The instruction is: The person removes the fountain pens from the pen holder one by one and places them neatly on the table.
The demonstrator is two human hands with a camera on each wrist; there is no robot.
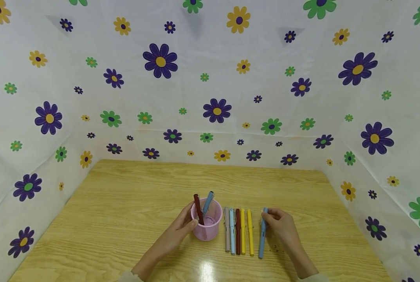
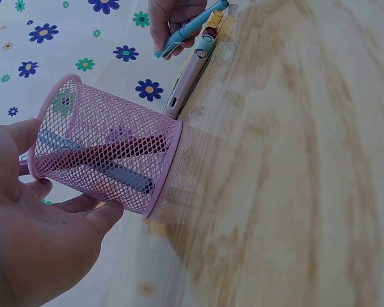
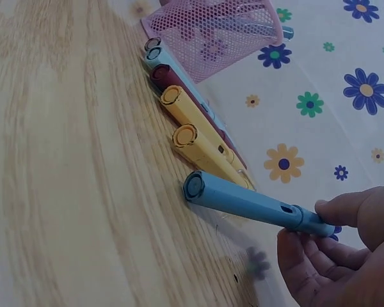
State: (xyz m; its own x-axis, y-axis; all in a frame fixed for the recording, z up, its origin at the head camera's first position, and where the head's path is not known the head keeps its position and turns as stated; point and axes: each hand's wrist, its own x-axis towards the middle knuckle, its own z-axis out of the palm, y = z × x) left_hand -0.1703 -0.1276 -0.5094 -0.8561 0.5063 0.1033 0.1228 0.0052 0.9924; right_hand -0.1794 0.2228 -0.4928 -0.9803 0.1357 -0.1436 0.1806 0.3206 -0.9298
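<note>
A pink mesh pen cup (image 1: 206,231) stands on the table, with a dark red pen (image 1: 198,209) and a blue pen (image 1: 208,203) leaning inside it. My left hand (image 1: 179,229) holds the cup from its left side, thumb near the rim. At the right, my right hand (image 1: 282,225) pinches the capped end of another blue pen (image 3: 243,203). The right wrist view shows that pen's far end close to the tabletop; whether it touches is hard to tell. Between cup and right hand lies a row of pens: grey, light blue (image 1: 232,231), dark red (image 1: 238,231) and two yellow (image 1: 250,233).
The wooden table (image 1: 143,188) carries the cup and the pens. A white cloth with printed flowers (image 1: 217,111) hangs behind it and along both sides. A few small dark specks (image 1: 276,248) lie near the right hand.
</note>
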